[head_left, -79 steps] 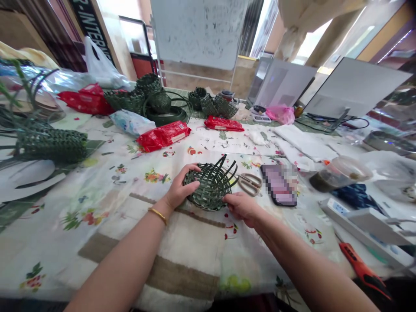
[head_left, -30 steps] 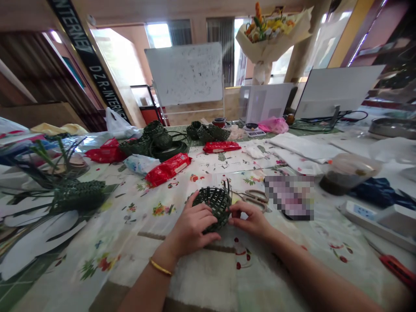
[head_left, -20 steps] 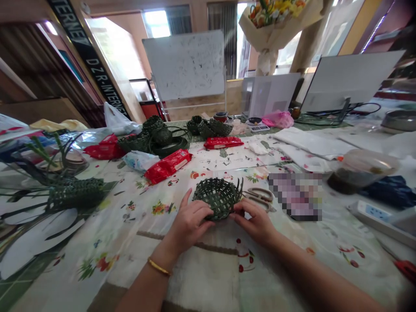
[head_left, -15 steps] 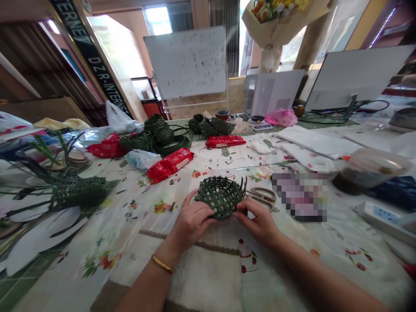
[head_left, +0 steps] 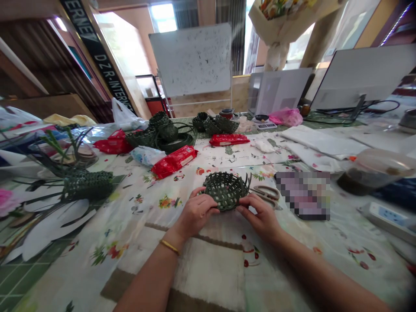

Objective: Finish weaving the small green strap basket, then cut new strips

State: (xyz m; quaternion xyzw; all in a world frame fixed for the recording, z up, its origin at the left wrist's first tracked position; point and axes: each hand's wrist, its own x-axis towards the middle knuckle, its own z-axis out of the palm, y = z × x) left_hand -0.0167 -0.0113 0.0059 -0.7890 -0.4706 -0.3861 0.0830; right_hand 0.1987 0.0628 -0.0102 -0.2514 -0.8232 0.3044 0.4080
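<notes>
A small dark green woven basket sits open side up on the flowered tablecloth, with loose strip ends sticking up at its right rim. My left hand grips its near left edge, fingers curled round the rim. My right hand pinches the near right edge. A gold bangle circles my left wrist.
Scissors and a phone lie right of the basket. Red packets, more woven baskets and a half-woven piece lie left and behind. A lidded container, monitors and a whiteboard stand beyond.
The basket went from tilted on its side to open side up on the cloth. Both hands shifted to its near rim. The camera view tipped upward.
</notes>
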